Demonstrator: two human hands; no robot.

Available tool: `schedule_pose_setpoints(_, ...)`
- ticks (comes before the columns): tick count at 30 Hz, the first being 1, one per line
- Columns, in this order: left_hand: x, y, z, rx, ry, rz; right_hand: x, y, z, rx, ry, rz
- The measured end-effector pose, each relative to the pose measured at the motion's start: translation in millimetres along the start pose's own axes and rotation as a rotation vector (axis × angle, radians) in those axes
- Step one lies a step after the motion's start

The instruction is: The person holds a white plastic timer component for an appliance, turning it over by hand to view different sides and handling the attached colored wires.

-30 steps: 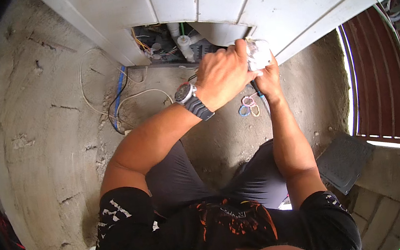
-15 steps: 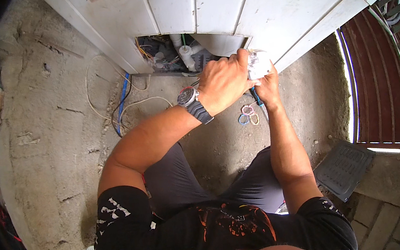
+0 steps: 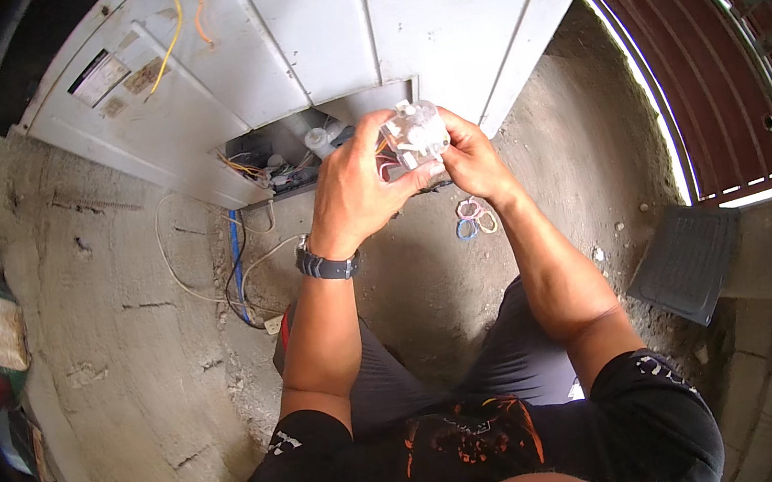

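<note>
My left hand (image 3: 355, 187), a dark watch on its wrist, grips a clear plastic timer (image 3: 415, 133) from the left, with the thumb along its lower edge. White parts show inside its boxy, see-through housing. From the right, my right hand (image 3: 478, 164) closes its fingers on the timer's other side; some of those fingers are hidden. Orange and reddish wires (image 3: 384, 153) show between the timer and my left palm. Both hands are in front of the opening in a white appliance panel (image 3: 438, 32), where a white pipe fitting (image 3: 318, 139) and loose wires (image 3: 247, 169) are visible.
Small pink, blue and cream wire coils (image 3: 475, 218) lie on the concrete floor below my hands. A pale cable (image 3: 172, 267) and a blue one (image 3: 237, 259) run at the left. Yellow wire (image 3: 171, 51) hangs down the panel. A dark plastic panel (image 3: 686, 264) rests at the right.
The view has shifted, and the appliance sits differently in it. The timer and my left hand are farther left. A blue-and-black tool below my right hand earlier is no longer visible.
</note>
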State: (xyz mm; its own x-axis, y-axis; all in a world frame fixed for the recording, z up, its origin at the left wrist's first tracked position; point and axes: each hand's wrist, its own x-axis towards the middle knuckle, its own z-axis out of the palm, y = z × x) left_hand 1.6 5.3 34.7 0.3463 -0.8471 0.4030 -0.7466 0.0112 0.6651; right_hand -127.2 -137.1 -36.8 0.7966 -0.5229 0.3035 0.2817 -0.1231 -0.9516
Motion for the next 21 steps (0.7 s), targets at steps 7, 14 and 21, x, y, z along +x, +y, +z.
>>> schedule_pose_setpoints(7, 0.4, -8.9, 11.8, -0.107, 0.007, 0.009, 0.5, 4.4, -11.7, 0.031, -0.029, -0.023)
schedule_pose_setpoints(14, 0.1, -13.1, 11.0, -0.095, 0.022, 0.046, 2.7, 3.1, -4.7, -0.078, 0.034, -0.053)
schedule_pose_setpoints(21, -1.4, -4.1, 12.6, -0.166, 0.044, -0.013, 1.2, 3.1, 3.2, -0.346, 0.203, -0.166)
